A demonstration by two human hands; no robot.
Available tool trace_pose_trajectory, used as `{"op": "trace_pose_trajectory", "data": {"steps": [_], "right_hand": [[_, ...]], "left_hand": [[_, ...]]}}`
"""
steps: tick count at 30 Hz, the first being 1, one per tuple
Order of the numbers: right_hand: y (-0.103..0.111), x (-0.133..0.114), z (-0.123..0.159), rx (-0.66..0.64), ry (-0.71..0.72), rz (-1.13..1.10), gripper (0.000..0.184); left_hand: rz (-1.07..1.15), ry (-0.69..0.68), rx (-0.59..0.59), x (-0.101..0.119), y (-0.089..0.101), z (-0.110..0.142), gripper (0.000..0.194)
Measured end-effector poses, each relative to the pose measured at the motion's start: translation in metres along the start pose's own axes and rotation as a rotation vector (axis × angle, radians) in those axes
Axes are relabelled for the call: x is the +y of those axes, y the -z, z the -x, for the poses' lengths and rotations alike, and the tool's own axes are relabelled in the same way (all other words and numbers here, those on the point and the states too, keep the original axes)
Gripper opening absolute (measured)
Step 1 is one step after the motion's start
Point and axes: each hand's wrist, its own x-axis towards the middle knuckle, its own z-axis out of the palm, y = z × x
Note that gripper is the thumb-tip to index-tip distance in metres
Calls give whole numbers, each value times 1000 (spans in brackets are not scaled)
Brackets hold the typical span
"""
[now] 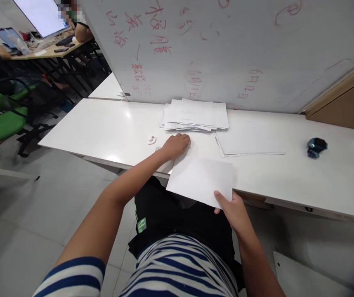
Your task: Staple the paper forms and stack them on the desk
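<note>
My right hand pinches the near corner of a white sheet of paper that overhangs the front edge of the white table. My left hand rests on the table at the sheet's far left corner, fingers curled under and knuckles up; I cannot see what, if anything, is in them. Just beyond my left hand lies a messy stack of white papers. A second, thinner pile of sheets lies flat to the right of it.
A small white round object sits left of my left hand. A dark blue device lies at the right. A whiteboard with red writing stands behind the table. Green chairs and another person's desk are at the far left.
</note>
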Motion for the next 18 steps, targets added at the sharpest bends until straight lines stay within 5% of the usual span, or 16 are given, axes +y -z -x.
{"op": "trace_pose_trajectory", "data": {"steps": [5,18], "right_hand": [[-6,6,1,-11,-14,-15,41],[-15,7,1,33,72,-82,37]], "left_hand": [[23,13,26,0,0,3,35],[611,195,-3,-21,8,5,46]]}}
